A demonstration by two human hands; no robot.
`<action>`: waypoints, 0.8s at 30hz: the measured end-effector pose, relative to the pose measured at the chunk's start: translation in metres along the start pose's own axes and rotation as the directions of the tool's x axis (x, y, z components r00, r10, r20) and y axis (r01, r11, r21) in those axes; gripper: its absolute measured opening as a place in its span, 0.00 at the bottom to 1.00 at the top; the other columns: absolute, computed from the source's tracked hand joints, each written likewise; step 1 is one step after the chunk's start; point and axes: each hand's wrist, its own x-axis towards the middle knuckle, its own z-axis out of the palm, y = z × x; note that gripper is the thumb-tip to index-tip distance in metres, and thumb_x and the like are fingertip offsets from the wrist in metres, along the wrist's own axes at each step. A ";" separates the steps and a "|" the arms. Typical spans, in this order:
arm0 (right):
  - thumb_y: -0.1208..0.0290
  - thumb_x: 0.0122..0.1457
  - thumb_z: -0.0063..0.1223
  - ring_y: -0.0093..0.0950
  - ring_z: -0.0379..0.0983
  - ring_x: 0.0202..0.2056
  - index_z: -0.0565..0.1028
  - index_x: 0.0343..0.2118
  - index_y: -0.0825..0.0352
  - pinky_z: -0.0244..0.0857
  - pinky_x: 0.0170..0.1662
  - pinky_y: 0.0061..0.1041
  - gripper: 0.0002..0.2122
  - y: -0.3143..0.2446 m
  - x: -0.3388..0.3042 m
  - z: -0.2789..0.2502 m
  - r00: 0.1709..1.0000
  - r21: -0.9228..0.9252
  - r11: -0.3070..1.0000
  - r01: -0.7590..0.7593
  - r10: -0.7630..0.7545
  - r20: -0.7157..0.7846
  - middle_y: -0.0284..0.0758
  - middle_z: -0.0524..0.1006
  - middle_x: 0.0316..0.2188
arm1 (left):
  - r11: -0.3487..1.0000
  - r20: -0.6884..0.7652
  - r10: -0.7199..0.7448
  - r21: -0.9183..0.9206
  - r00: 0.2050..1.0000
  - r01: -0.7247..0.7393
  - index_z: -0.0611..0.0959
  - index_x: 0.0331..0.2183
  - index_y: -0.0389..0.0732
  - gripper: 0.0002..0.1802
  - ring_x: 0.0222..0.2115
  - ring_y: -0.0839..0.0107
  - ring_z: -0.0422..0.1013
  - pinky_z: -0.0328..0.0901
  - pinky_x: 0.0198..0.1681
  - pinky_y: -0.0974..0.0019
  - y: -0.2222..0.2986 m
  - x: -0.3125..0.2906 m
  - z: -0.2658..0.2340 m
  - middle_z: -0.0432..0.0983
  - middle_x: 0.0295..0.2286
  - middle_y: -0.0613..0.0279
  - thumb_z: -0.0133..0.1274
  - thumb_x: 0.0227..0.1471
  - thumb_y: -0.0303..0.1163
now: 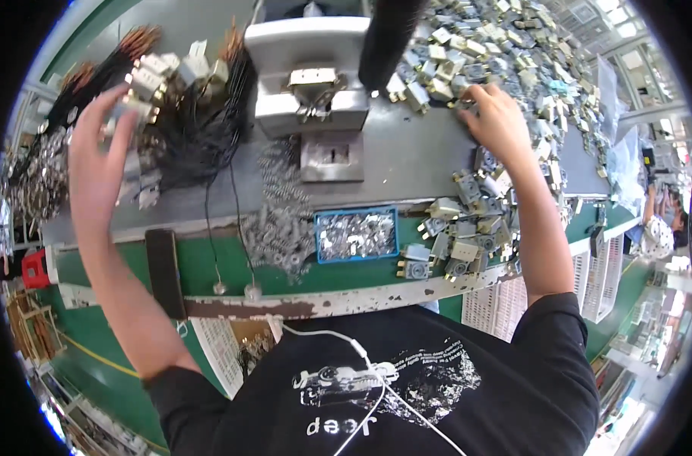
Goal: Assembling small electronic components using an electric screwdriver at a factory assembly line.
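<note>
My left hand (96, 163) is at the left of the bench, thumb and fingers spread beside a heap of cream plugs (152, 74) with black cables (198, 144). No held piece shows between its fingers. On the right, my right hand (499, 121) reaches over the near edge of a large pile of grey and cream socket modules (483, 57). Its fingers are bent, with a gap between thumb and fingertips and nothing visible in it. Between my hands stands a metal press fixture (312, 114), with a cream-topped part (313, 82) at its front and a slotted steel block (331, 156) below.
A blue tray (317, 247) of small shiny metal pieces lies near the front edge. Loose grey parts (277, 235) spread left of it, and more socket modules (464, 251) sit to its right. A dark bar (166, 273) lies at the front left. A black column (392, 42) rises beside the fixture.
</note>
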 end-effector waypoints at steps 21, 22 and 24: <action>0.77 0.55 0.61 0.43 0.72 0.50 0.76 0.51 0.65 0.65 0.56 0.38 0.18 0.003 -0.018 0.008 0.993 0.041 0.998 0.054 -0.050 -0.106 0.40 0.78 0.44 | 0.975 0.314 0.113 -0.218 0.943 -0.045 0.83 0.39 0.43 0.08 0.36 0.57 0.76 0.70 0.40 0.58 0.075 -0.086 0.013 0.79 0.36 0.61 0.60 0.55 0.28; 0.77 0.55 0.60 0.43 0.72 0.50 0.76 0.51 0.65 0.65 0.56 0.38 0.19 0.004 -0.017 0.008 0.994 0.021 0.997 0.079 -0.078 -0.074 0.40 0.78 0.44 | 0.965 0.289 0.166 -0.243 0.943 -0.095 0.83 0.39 0.43 0.09 0.37 0.57 0.76 0.70 0.41 0.58 0.078 -0.083 0.016 0.79 0.35 0.60 0.60 0.55 0.29; 0.76 0.56 0.60 0.43 0.73 0.50 0.76 0.51 0.64 0.65 0.57 0.38 0.18 0.004 -0.013 0.012 0.988 0.022 0.990 0.138 -0.136 -0.075 0.40 0.78 0.46 | 0.941 0.190 0.265 -0.263 0.945 -0.211 0.84 0.37 0.43 0.07 0.36 0.58 0.77 0.71 0.40 0.58 0.089 -0.073 0.028 0.78 0.32 0.60 0.61 0.54 0.29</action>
